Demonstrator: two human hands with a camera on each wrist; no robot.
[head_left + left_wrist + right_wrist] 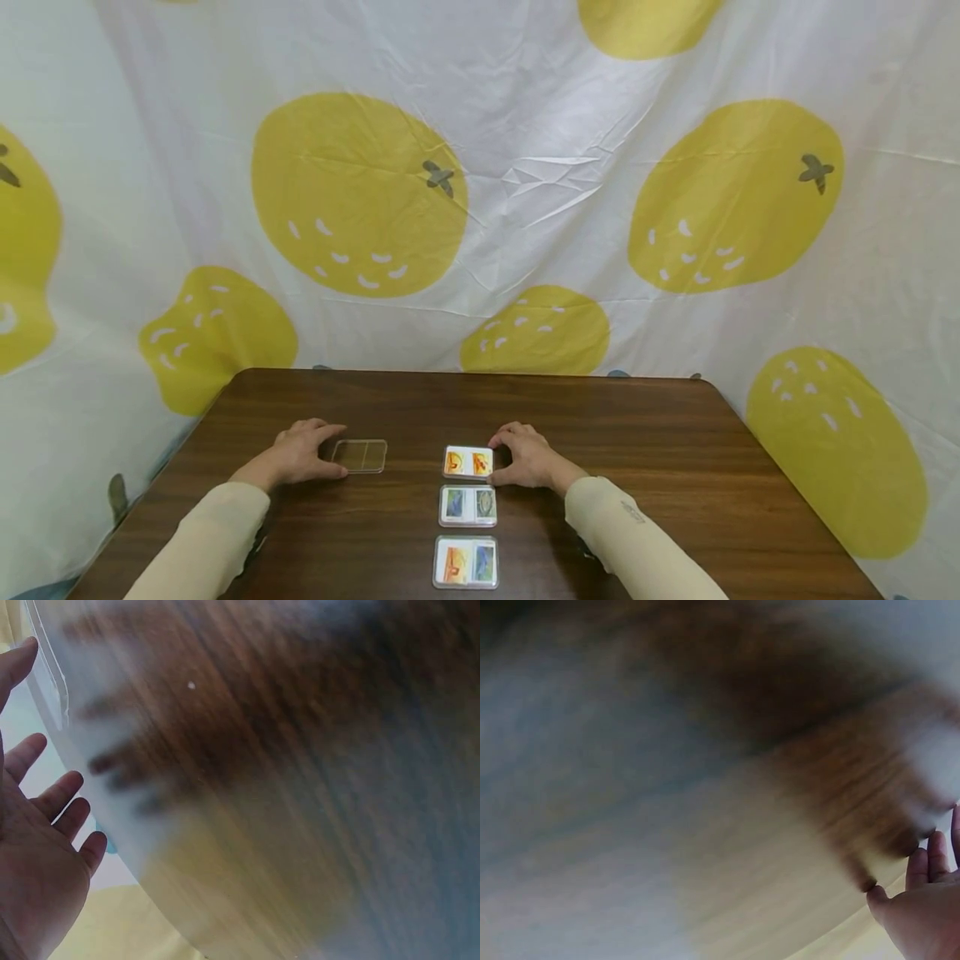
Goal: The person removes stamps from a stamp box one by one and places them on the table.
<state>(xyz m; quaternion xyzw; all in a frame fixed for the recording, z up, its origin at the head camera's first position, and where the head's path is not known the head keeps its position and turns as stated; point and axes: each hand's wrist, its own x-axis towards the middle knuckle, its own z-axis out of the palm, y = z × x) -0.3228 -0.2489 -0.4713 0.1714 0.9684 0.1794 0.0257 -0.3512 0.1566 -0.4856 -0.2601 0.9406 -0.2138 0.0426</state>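
Over at the dark worktop point(637, 417), a person in pale sleeves point(202, 533) is bending both hands around flat cases. The left hand point(302, 452) is lying on the side nearer the worktop's left edge, its fingers spreading away from the thumb and bracketing the near end of a clear case point(360, 457). That case is showing the brown grain through itself, with a dividing line running down its middle. In the left wrist view the fingers are standing apart rather than pinching, and I can't make out whether any tip is touching the case.

The right hand point(528, 456) is curving in from the worktop's right edge, fingertip and thumb sitting at the two right-hand corners of the farthest picture case point(468, 462). I cannot tell whether they are pinching it or only touching it. By keeping to the corners, I'd judge, the hand is leaving both orange pictures uncovered.

Below it, the middle picture case point(468, 506) and the nearest picture case point(466, 562) are continuing the column away from the worktop's far edge. All three are lying flat, face up, with slim gaps between them, probably so that each pair is reading clearly and each rim is offering a hold. The fruit-patterned cloth point(540, 217) is hanging beyond the far edge.
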